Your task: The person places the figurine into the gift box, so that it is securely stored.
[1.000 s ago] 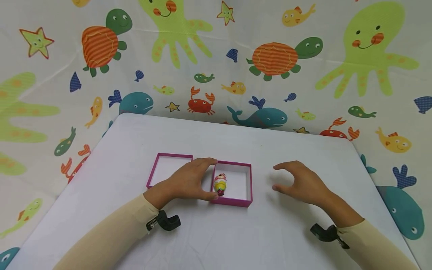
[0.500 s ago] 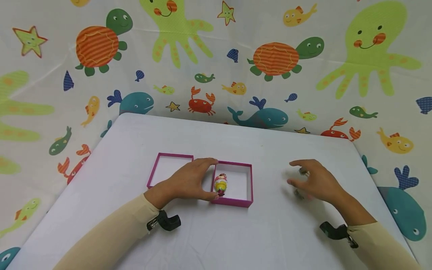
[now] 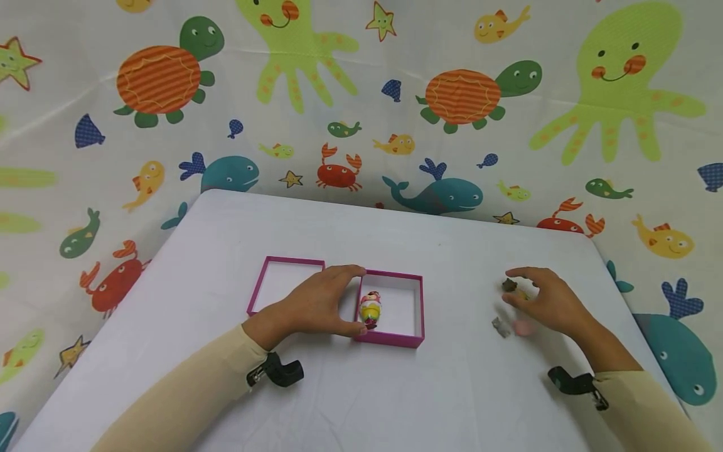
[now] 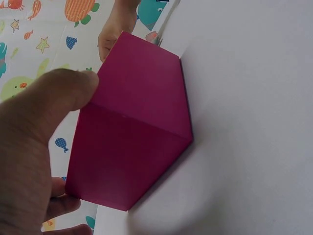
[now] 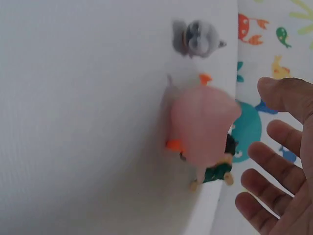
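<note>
My left hand (image 3: 316, 304) holds the magenta-edged box (image 3: 390, 339), thumb at its near rim and fingers at its far rim. In the left wrist view the thumb lies over the edge of the box (image 4: 132, 122). A doll figurine (image 3: 370, 307) in yellow, pink and white lies inside, against the left wall. To the right, my right hand (image 3: 556, 304) hovers with fingers spread over several small figurines. These include a pink figure (image 5: 203, 120) with orange parts, a grey figure (image 5: 201, 39) and a dark-haired one in green (image 5: 217, 172). The right hand holds nothing.
A shallow magenta-rimmed lid (image 3: 258, 285) lies to the left of the box, partly covered by the left hand. The white table (image 3: 361, 402) ends at a curtain (image 3: 350, 94) printed with sea animals.
My right hand has moved right, away from the box to above the small figurines, bringing several of them into sight. The left hand stays on the box.
</note>
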{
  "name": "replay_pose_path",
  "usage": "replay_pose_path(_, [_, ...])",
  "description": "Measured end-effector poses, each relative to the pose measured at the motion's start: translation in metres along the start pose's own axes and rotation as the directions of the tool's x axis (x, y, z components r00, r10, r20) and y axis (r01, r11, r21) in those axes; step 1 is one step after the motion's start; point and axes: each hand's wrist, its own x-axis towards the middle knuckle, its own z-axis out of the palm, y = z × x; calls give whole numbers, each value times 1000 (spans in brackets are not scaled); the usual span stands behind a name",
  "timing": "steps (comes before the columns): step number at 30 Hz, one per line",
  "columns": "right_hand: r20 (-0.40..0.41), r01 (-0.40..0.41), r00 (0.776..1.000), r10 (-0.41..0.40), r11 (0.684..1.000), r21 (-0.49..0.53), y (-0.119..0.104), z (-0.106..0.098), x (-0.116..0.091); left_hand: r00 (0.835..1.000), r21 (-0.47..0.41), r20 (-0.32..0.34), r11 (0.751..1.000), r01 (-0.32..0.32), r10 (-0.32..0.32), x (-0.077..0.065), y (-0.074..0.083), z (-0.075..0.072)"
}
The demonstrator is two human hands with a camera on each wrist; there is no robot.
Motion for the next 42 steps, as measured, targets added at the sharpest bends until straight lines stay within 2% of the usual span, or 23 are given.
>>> replay_pose_path(11, [16, 40, 999, -40, 999, 24, 18, 0, 1, 1000, 2, 7, 1000, 2, -2, 0, 2, -2])
replay_pose_path(17, [40, 21, 999, -22, 1000, 22, 20, 1, 1, 1000, 5, 2, 1000, -3, 3, 0, 2, -1])
replay_pose_path(35, [94, 102, 990, -106, 994, 48, 26, 1, 6, 1000, 3, 2, 1000, 1, -1, 2, 4, 0])
replay_pose_path(42, [86, 123, 988, -126, 992, 41, 27, -2, 8, 1000, 2, 1, 1000, 2, -2, 4, 8, 0])
